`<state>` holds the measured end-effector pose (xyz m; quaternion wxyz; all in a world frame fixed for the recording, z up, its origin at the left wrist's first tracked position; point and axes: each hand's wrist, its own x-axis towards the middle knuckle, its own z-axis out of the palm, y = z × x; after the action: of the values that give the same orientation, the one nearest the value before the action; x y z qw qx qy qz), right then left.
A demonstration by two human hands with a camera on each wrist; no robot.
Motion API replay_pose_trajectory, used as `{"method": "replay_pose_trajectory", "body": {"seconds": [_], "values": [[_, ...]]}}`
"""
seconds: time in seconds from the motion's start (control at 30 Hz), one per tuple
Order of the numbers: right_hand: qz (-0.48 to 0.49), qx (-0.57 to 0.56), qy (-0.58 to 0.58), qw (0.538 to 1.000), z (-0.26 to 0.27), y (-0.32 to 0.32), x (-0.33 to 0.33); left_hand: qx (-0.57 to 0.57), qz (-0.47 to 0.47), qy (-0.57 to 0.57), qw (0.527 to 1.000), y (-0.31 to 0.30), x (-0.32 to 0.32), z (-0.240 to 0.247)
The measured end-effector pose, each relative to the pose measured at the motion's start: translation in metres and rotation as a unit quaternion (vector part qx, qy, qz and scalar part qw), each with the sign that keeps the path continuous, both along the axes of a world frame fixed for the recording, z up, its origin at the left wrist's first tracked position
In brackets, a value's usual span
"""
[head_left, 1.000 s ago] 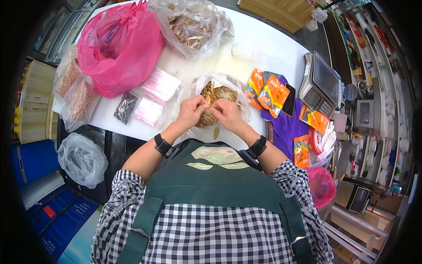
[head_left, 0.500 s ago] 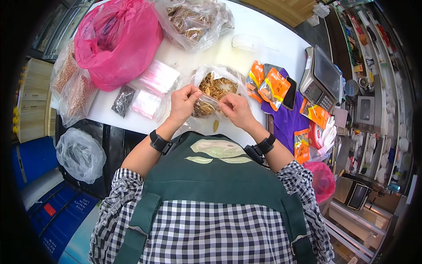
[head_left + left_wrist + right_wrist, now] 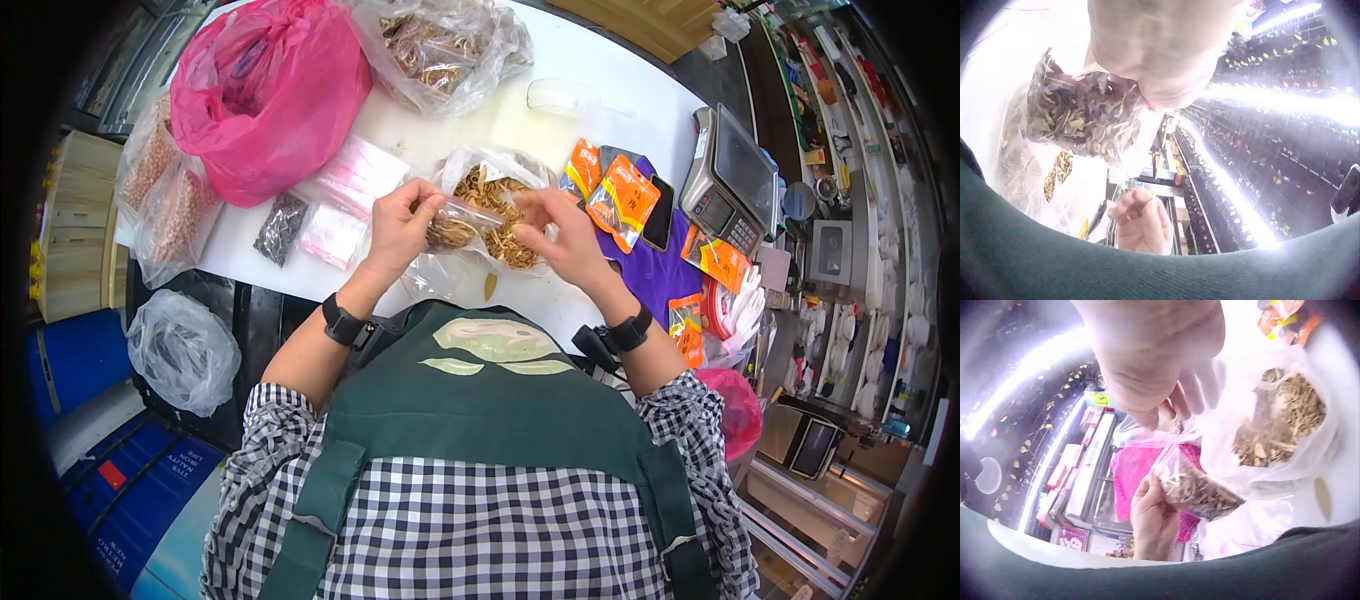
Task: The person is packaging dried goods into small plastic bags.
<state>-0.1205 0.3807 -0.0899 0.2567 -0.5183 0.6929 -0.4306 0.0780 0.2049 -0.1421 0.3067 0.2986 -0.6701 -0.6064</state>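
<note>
My left hand [image 3: 400, 228] pinches the top corner of a small clear zip bag [image 3: 452, 230] partly filled with brown dried slices. In the right wrist view the zip bag [image 3: 1200, 492] hangs tilted from the left fingers. My right hand [image 3: 570, 240] is apart from it, fingers loosely bent and holding nothing, over the right side of a larger open plastic bag. That larger bag [image 3: 1332, 419] contains loose dried slices [image 3: 512, 245] and sits on the white table just beyond the hands. A single slice [image 3: 490, 287] lies near the table's front edge.
Left on the table are a pink bag [image 3: 265, 110], flat clear bags [image 3: 335, 235] and a packet of dark bits [image 3: 280, 228]. Another bag of dried goods [image 3: 440, 55] and a clear scoop [image 3: 560, 98] lie farther back. Orange packets [image 3: 622, 210], a phone [image 3: 657, 212] and a scale [image 3: 728, 190] are right.
Both hands were together at the zip bag's top edge, then drew apart along it. Now the right hand has let go and moved right, while the left hand holds the bag farther left.
</note>
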Motion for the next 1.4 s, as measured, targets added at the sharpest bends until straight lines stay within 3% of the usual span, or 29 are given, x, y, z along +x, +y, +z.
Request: {"method": "replay_pose_trajectory", "body": {"seconds": [0.1, 0.3, 0.37, 0.7, 0.9, 0.97, 1.1, 1.17, 1.2, 1.27, 1.33, 1.4], "values": [[0.02, -0.058, 0.067, 0.996, 0.028, -0.032, 0.025, -0.004, -0.017, 0.019, 1.0, 0.007, -0.013, 0.011], [0.076, -0.073, 0.078, 0.991, 0.03, -0.053, 0.026, 0.004, -0.068, 0.052, 0.996, 0.0, -0.013, 0.046], [0.124, -0.066, 0.086, 0.986, 0.032, -0.056, 0.024, -0.131, -0.172, 0.0, 0.976, -0.007, -0.007, 0.057], [0.139, -0.084, 0.177, 0.971, 0.053, -0.059, 0.024, -0.3, -0.127, -0.037, 0.945, -0.012, -0.005, 0.081], [0.09, -0.073, 0.156, 0.981, 0.054, -0.07, 0.008, -0.237, -0.084, -0.044, 0.967, -0.032, -0.014, 0.08], [0.044, -0.056, 0.138, 0.988, 0.052, -0.065, 0.004, -0.175, -0.108, -0.051, 0.977, -0.034, -0.019, 0.073], [-0.074, -0.043, 0.074, 0.994, 0.039, -0.062, -0.012, -0.182, -0.113, -0.045, 0.976, -0.051, -0.042, 0.056], [-0.099, -0.052, 0.076, 0.991, 0.028, -0.058, -0.021, -0.08, -0.14, -0.038, 0.986, -0.056, -0.056, 0.047], [-0.132, -0.079, 0.074, 0.985, 0.018, -0.057, -0.03, -0.081, -0.139, -0.043, 0.986, -0.061, -0.061, 0.046], [-0.168, -0.105, 0.073, 0.978, 0.015, -0.046, -0.047, 0.078, -0.097, -0.027, 0.992, -0.07, -0.072, 0.043], [-0.222, -0.076, -0.057, 0.97, 0.015, -0.034, -0.062, 0.122, -0.059, -0.022, 0.991, -0.099, -0.078, 0.034], [-0.215, -0.053, -0.091, 0.971, 0.011, -0.027, -0.057, 0.168, -0.019, -0.013, 0.986, -0.122, -0.086, 0.03]]}}
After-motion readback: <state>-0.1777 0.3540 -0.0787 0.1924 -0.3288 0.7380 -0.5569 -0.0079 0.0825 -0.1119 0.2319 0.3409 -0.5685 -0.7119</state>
